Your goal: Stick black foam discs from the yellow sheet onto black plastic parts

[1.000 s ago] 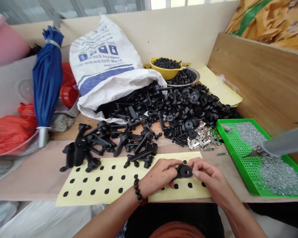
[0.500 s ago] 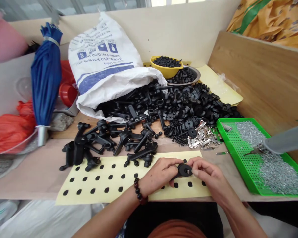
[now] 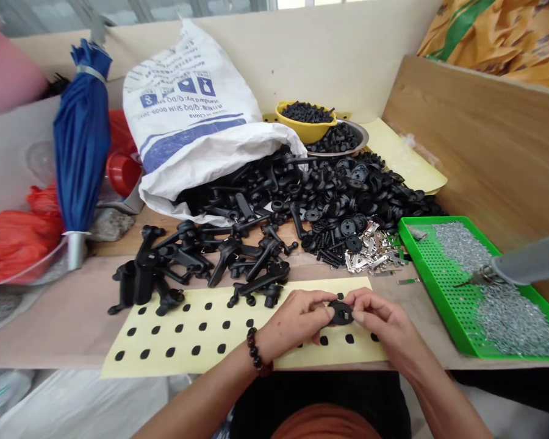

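My left hand point(image 3: 295, 320) and my right hand point(image 3: 377, 322) meet over the yellow sheet with black dots point(image 3: 187, 329). Both pinch one small round black plastic disc point(image 3: 340, 312) between their fingertips, just above the sheet. A bead bracelet point(image 3: 256, 356) sits on my left wrist. Just beyond my hands lie several black plastic arm parts point(image 3: 238, 259), a big heap of black round parts point(image 3: 348, 195) and a small pile of silver metal clips point(image 3: 373, 253).
A white woven sack point(image 3: 196, 134) spills black parts at the back. A yellow bowl point(image 3: 306, 122) and a metal dish hold small black pieces. A green perforated tray point(image 3: 466, 286) of tiny metal bits sits right, under a grey tool point(image 3: 526, 262). A folded blue umbrella point(image 3: 82, 140) stands left.
My hands have barely moved; the disc is turned slightly between my fingers and held a little closer to the sheet. The view has shifted a touch.
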A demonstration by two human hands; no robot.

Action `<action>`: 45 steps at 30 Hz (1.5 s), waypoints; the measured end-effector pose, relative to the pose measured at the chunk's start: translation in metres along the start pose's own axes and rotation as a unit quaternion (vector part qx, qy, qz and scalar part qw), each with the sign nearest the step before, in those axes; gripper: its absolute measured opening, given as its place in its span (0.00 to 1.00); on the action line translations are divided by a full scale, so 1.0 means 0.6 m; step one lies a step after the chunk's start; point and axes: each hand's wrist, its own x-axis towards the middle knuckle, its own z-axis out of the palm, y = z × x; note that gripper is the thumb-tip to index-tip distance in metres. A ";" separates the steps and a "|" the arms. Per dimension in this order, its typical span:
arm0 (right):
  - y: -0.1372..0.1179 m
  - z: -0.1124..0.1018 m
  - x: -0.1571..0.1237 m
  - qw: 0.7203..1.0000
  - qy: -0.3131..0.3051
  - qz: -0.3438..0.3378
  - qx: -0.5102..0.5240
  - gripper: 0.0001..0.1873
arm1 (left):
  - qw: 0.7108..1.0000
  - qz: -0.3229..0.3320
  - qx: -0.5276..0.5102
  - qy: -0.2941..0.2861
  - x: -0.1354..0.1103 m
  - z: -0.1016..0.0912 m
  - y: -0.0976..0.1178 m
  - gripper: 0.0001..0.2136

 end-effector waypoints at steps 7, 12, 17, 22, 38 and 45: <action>-0.005 0.006 -0.001 1.000 0.012 -0.008 -0.007 0.10 | 0.999 -0.011 -0.025 0.018 -0.001 0.006 0.005 0.19; -0.005 0.012 -0.003 1.000 0.017 -0.007 -0.011 0.10 | 0.999 0.003 -0.008 0.034 -0.006 0.011 0.004 0.17; -0.008 0.012 -0.006 0.998 0.010 -0.038 -0.046 0.10 | 0.994 0.049 0.055 0.083 -0.013 0.019 -0.010 0.16; -0.014 0.018 -0.009 0.996 -0.010 -0.052 -0.075 0.07 | 0.991 0.073 0.048 0.098 -0.017 0.022 -0.017 0.13; -0.011 0.032 -0.032 0.997 -0.040 -0.020 0.065 0.07 | 0.981 0.074 -0.089 0.158 -0.035 0.026 -0.004 0.12; -0.006 0.046 -0.027 0.999 -0.005 -0.029 0.042 0.13 | 0.976 0.059 -0.114 0.178 -0.038 0.029 -0.009 0.12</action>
